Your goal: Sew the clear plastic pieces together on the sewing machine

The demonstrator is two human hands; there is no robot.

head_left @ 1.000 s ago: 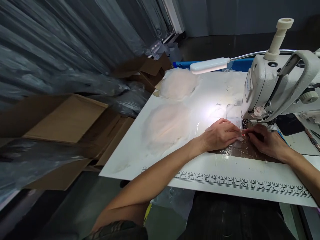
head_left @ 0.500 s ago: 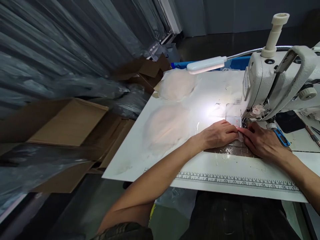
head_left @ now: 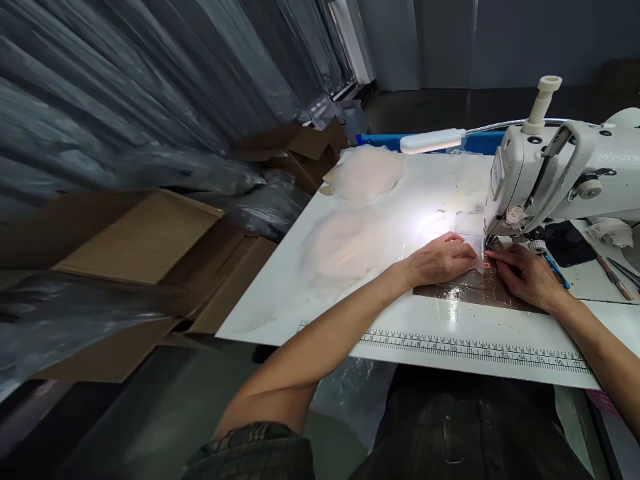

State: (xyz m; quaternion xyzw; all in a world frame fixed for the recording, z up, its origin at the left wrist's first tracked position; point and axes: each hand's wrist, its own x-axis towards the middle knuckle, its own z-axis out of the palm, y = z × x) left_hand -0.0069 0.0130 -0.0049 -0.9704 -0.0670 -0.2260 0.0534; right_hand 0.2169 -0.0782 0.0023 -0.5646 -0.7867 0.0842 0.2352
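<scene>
A piece of sheer white fabric (head_left: 479,259) lies beside the presser foot (head_left: 490,243) of a white sewing machine (head_left: 515,170). My left hand (head_left: 440,260) is on the fabric from the left, its fingers and thumb closed on it, with part of the cloth hidden underneath. On the other side, my right hand (head_left: 527,275) rests with its index finger stretched toward the fabric's edge by the foot. Its remaining fingers are loosely bent over the brown plate (head_left: 500,297), and I see nothing held in them. A small red mark (head_left: 487,265) shows between the hands.
Two pale sheer piles (head_left: 350,247) lie on the white table (head_left: 280,310), which has a printed ruler (head_left: 470,351) along its front. A lamp (head_left: 433,141) shines from above. Blue snips (head_left: 557,270), a black phone-like slab (head_left: 570,243) and tweezers (head_left: 625,273) are right; cardboard boxes (head_left: 135,240) stand left.
The camera view has shifted. My right hand has drawn a little away from my left, uncovering the fabric's edge and the red mark. My left hand stays on the fabric.
</scene>
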